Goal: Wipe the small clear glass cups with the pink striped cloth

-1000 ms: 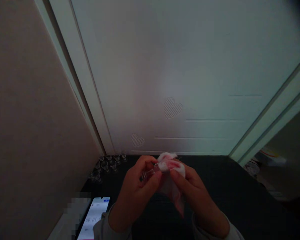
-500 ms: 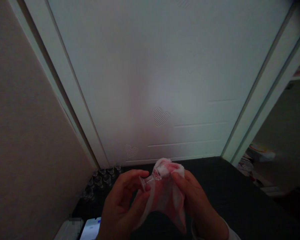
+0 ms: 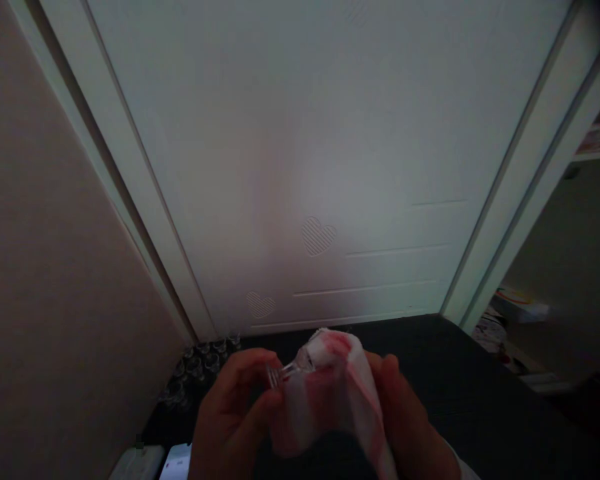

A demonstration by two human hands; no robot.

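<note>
Between thumb and fingers, my left hand (image 3: pixel 240 400) pinches the foot of a small clear stemmed glass (image 3: pixel 291 371), which lies tilted on its side. A pink and white striped cloth (image 3: pixel 325 393) covers the glass's bowl end and drapes down below it. On the other side, my right hand (image 3: pixel 403 407) grips the cloth at the bowl; its fingertips are partly hidden behind the fabric. Several similar small glasses (image 3: pixel 195 367) stand grouped at the table's left edge, beyond my left hand.
The dark table (image 3: pixel 460 387) meets a white panel (image 3: pixel 370 167) with heart patterns at the back. A lit phone (image 3: pixel 176 461) and a white device (image 3: pixel 137 463) lie at the front left. To the right, a shelf holds a white box (image 3: pixel 523 307).
Both hands, with the glass and cloth, have shifted slightly left and down in view. The cloth has turned around the bowl, and my right thumb has moved off its front.
</note>
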